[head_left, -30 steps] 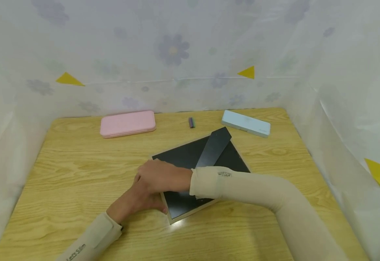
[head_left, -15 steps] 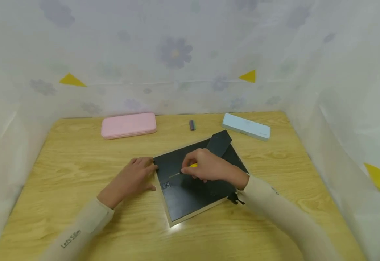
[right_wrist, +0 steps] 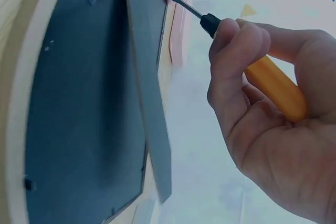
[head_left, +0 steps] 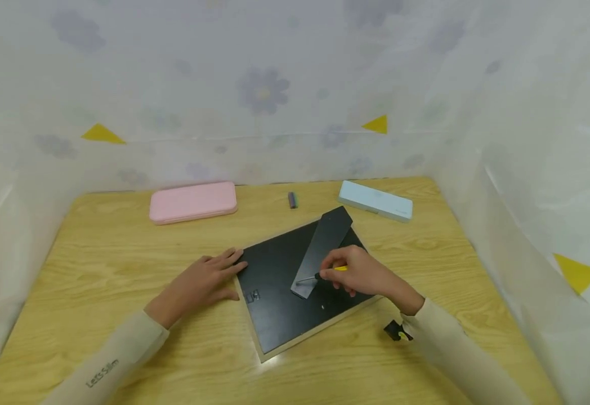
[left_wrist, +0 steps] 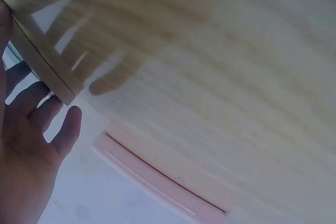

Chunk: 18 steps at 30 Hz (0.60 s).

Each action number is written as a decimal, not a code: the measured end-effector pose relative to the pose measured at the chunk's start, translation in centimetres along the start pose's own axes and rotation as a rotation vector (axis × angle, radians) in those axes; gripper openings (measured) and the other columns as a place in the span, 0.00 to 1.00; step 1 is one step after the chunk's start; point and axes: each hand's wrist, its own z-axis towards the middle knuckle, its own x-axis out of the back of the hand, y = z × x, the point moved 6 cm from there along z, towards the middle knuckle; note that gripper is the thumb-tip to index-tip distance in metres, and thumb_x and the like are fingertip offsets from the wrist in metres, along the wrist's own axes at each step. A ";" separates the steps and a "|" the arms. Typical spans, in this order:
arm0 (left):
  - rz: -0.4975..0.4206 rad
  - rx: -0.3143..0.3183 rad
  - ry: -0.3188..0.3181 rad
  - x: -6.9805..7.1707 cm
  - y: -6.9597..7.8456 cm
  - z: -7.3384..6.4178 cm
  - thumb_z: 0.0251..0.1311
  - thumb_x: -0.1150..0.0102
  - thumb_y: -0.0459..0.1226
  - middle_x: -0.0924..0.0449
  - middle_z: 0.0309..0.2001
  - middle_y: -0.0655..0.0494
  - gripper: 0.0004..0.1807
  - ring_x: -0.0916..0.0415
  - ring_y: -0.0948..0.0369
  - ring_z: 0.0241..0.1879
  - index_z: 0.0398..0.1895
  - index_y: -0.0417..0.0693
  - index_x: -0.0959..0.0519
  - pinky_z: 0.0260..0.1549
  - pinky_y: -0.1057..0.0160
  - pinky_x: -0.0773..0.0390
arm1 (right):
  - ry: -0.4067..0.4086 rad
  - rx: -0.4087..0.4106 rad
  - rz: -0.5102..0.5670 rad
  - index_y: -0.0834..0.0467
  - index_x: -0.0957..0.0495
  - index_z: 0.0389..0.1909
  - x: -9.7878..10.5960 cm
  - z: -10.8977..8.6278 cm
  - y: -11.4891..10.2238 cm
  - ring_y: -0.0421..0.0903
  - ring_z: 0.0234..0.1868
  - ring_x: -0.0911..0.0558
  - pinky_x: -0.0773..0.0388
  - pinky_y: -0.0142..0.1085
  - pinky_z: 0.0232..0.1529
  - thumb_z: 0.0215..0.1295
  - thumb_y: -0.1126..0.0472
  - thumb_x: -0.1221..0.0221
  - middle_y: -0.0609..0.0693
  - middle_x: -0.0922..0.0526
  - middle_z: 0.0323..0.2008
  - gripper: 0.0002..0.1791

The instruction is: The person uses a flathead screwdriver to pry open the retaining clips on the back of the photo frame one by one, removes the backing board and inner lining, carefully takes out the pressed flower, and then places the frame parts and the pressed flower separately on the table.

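A picture frame with a black backing (head_left: 275,315) and a pale wooden edge lies face down on the table, turned at a slant. Its black easel stand (head_left: 320,247) runs diagonally across the backing. My right hand (head_left: 358,273) grips the yellow handle of a screwdriver (right_wrist: 275,87) over the frame's right half. In the head view, the screwdriver's tip overlaps the lower end of the stand. With fingers spread and fairly straight, my left hand (head_left: 204,287) rests at the frame's left edge, fingertips on the upper left corner. A small metal hanger (head_left: 252,296) sits near that edge.
Along the back of the wooden table (head_left: 123,253) are a pink case (head_left: 193,202), a small dark purple and green piece (head_left: 292,200) and a pale blue case (head_left: 376,201). White flowered sheeting (head_left: 295,152) hangs behind and at both sides.
My right hand has moved off my left hand and rightward across the frame, bringing the screwdriver into view. The left hand's fingers have spread at the frame's edge.
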 end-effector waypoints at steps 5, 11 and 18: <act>0.143 -0.025 0.025 0.2 1.6 -0.5 0.57 0.37 0.60 0.29 0.67 0.40 0.40 0.29 0.46 0.65 0.66 0.42 0.24 0.51 0.46 0.22 | 0.027 -0.027 0.020 0.59 0.17 0.44 0.5 -0.3 0.8 0.44 0.13 0.27 0.25 0.38 0.16 0.71 0.53 0.39 0.51 0.20 0.22 0.13; 0.336 -0.109 0.100 0.3 4.3 -1.3 0.53 0.35 0.63 0.17 0.52 0.40 0.37 0.17 0.49 0.50 0.50 0.40 0.16 0.41 0.52 0.18 | 0.041 -0.036 0.039 0.60 0.17 0.45 0.7 -0.4 1.0 0.44 0.14 0.28 0.26 0.37 0.16 0.71 0.54 0.40 0.52 0.20 0.23 0.13; 0.507 -0.230 0.257 -0.1 8.4 -2.0 0.46 0.36 0.67 0.14 0.31 0.43 0.34 0.17 0.53 0.28 0.28 0.43 0.19 0.26 0.58 0.20 | 0.056 -0.025 0.043 0.59 0.17 0.44 0.7 -0.4 0.8 0.45 0.15 0.27 0.25 0.41 0.17 0.71 0.54 0.39 0.54 0.20 0.23 0.11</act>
